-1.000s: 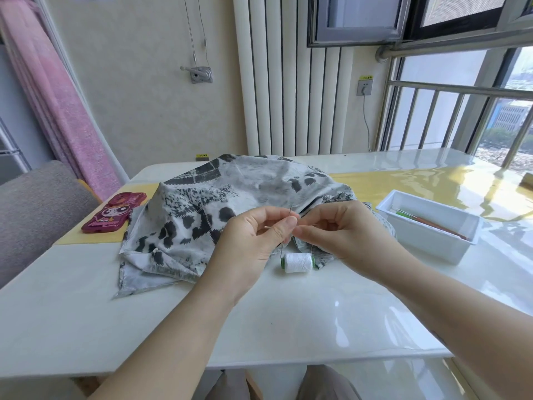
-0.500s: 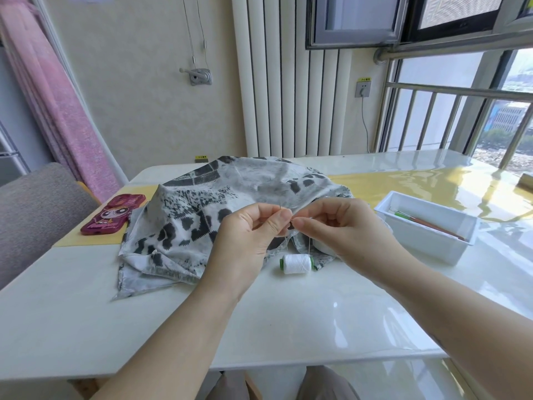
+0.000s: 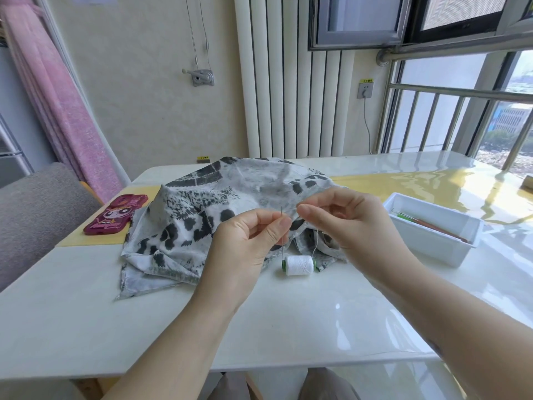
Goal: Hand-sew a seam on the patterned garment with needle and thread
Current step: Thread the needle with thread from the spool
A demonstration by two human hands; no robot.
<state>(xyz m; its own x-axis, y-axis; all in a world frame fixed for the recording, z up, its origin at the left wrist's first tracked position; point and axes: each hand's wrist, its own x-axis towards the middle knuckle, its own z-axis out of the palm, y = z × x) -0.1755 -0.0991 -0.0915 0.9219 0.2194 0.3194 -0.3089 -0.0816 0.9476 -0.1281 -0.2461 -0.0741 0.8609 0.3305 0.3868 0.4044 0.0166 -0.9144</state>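
Our left hand pinches the needle upright, and our right hand pinches the thread beside it — both above the table. The patterned garment lies heaped just behind, the spool at its near edge.

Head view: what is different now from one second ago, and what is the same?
The right hand, pinching the thread, rose slightly away from the left hand; their fingertips no longer meet. The left hand still pinches the needle upright. The garment and spool are unmoved.
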